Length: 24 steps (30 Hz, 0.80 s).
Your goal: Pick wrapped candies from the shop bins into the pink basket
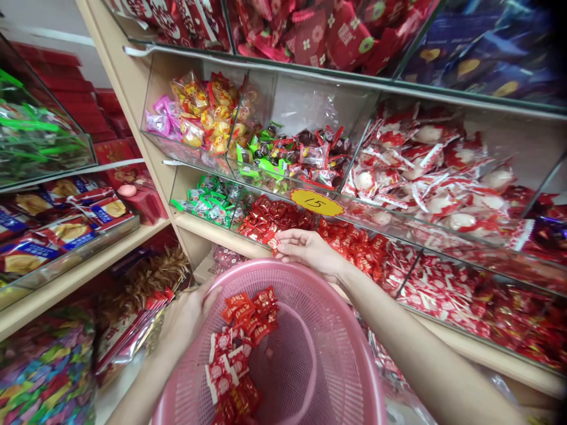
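The bottom edge crops your basket [349, 348] and both your forearms [411, 348]; print on the candy [273, 242] in your right hand [305, 249] is too small to read. Fingers of your left hand [188, 316] are partly hidden. Blue packets [482, 53], blurred, run past the top edge.

Looking at a basket [343, 342] in the near middle, with candies [239, 354] lying in its left half. Behind and above it, facing a rack [212, 239] with bins [188, 144] side by side in stacked rows, and a tag [318, 202] on the middle row's front. To the left, past an upright panel [117, 71], finding another shelf [110, 241] with packets [66, 230] on it, boxes [115, 151] behind them, and a bag [48, 372] below.
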{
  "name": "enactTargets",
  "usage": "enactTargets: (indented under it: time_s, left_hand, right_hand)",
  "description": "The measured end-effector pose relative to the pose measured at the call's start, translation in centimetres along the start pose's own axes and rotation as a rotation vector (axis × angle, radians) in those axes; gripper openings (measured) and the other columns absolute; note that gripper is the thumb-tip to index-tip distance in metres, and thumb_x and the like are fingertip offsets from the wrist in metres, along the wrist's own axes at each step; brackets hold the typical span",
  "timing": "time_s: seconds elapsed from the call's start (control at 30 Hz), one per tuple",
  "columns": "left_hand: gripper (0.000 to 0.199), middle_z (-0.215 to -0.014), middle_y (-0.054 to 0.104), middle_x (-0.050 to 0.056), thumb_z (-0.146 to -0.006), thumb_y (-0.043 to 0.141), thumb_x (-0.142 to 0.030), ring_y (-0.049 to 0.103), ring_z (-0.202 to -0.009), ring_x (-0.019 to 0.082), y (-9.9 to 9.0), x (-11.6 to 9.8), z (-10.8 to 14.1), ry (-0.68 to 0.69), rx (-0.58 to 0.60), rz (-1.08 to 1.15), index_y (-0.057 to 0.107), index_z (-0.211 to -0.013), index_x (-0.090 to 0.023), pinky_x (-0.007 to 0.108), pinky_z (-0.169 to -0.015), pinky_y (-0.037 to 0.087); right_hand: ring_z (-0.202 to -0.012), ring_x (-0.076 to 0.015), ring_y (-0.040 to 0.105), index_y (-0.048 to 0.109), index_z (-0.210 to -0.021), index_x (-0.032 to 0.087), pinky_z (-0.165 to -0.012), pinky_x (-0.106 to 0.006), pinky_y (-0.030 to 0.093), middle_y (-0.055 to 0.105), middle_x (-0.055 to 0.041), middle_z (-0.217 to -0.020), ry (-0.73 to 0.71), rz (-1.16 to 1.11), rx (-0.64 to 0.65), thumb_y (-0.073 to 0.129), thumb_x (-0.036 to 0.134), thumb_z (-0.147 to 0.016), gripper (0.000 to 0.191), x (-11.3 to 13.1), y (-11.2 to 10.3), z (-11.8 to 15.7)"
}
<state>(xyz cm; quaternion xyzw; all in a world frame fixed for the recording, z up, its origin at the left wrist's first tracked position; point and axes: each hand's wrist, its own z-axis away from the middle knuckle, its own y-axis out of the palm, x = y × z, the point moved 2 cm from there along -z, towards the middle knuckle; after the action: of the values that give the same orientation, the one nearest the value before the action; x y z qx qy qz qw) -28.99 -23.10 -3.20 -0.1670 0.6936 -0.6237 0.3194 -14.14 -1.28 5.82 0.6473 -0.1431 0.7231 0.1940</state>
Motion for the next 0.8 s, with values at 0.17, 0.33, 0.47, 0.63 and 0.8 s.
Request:
enactTargets:
  time_s: [0.17,0.33,0.47,0.63,0.8]
  left_hand:
    - [0.052,-0.103,0.067,0.007,-0.091,0.021,-0.052,0.063,-0.087,0.028,-0.3,-0.3,0.1,-0.016,0.027,-0.004,0.048,-0.128,-0.030,0.036,-0.070,0.046]
    - [0.053,-0.103,0.066,0.008,-0.091,0.019,-0.050,0.063,-0.090,0.029,-0.5,-0.4,0.1,-0.006,0.037,0.013,0.047,-0.130,-0.028,0.037,-0.073,0.046]
    - [0.055,-0.106,0.065,0.008,-0.091,0.017,-0.053,0.062,-0.091,0.029,-0.3,-0.2,0.0,-0.009,0.038,0.036,0.044,-0.133,-0.029,0.038,-0.072,0.046]
    - [0.056,-0.104,0.066,0.007,-0.090,0.018,-0.056,0.063,-0.090,0.029,-0.4,-0.3,0.1,0.000,0.033,0.061,0.047,-0.129,-0.029,0.037,-0.071,0.045]
    - [0.056,-0.101,0.067,0.007,-0.090,0.018,-0.054,0.063,-0.092,0.027,-0.4,-0.2,0.1,0.024,0.010,0.041,0.047,-0.130,-0.027,0.034,-0.072,0.045]
  right_hand:
    - [-0.087,-0.0190,0.058,0.060,-0.097,0.015,-0.079,-0.036,0.044,0.064,-0.0099,-0.096,-0.207,0.958,-0.216,0.050,0.020,-0.085,0.016,0.7,-0.6,-0.8]
    - [-0.105,-0.0288,0.049,0.065,-0.091,0.012,-0.090,-0.044,0.029,0.064,-0.0177,-0.098,-0.126,1.778,-0.219,0.038,0.008,-0.087,0.028,0.6,-0.5,-2.3]
    - [-0.105,-0.0296,0.049,0.067,-0.091,0.011,-0.091,-0.046,0.026,0.065,-0.0191,-0.099,-0.072,1.745,-0.168,0.040,0.006,-0.084,0.028,0.6,-0.2,-4.4]
    - [-0.102,-0.0192,0.054,0.062,-0.103,0.023,-0.081,-0.029,0.037,0.066,-0.0059,-0.105,-0.078,1.570,-0.072,0.052,0.024,-0.085,0.021,-0.1,0.8,-8.3]
    - [-0.090,-0.0213,0.059,0.064,-0.092,0.016,-0.070,-0.028,0.042,0.066,-0.0113,-0.098,0.057,1.405,-0.176,0.057,0.036,-0.080,0.024,-1.9,1.9,-11.3]
